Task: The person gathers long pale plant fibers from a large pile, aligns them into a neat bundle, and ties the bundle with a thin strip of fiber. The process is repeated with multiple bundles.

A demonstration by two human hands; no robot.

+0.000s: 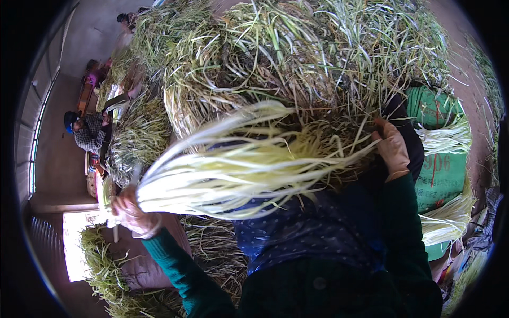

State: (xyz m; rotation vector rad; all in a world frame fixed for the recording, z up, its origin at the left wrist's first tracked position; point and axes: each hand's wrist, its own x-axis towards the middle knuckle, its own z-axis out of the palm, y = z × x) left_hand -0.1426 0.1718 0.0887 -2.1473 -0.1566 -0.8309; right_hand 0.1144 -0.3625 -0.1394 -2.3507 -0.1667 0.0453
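Observation:
A bunch of long, pale yellow-white leafy stalks [238, 171] spreads across the front of my body, over a dark blue dotted apron [310, 230]. My left hand [133, 210], gloved and somewhat blurred, grips the bunch at its white end. At the loose yellow tips is my right hand [391, 149], in a pale glove; its thumb and fingers touch or pinch a few leaf ends, which I cannot make out exactly. Just beyond the bunch lies a large heap of green and dried stalks [278, 59].
Green printed sacks [441, 175] with pale bundles [445, 230] lie at the right. A co-worker [89, 129] in a checked top sits at the left, with other people farther back. More stalks [222, 246] lie beside me, near a pinkish covered surface [147, 262].

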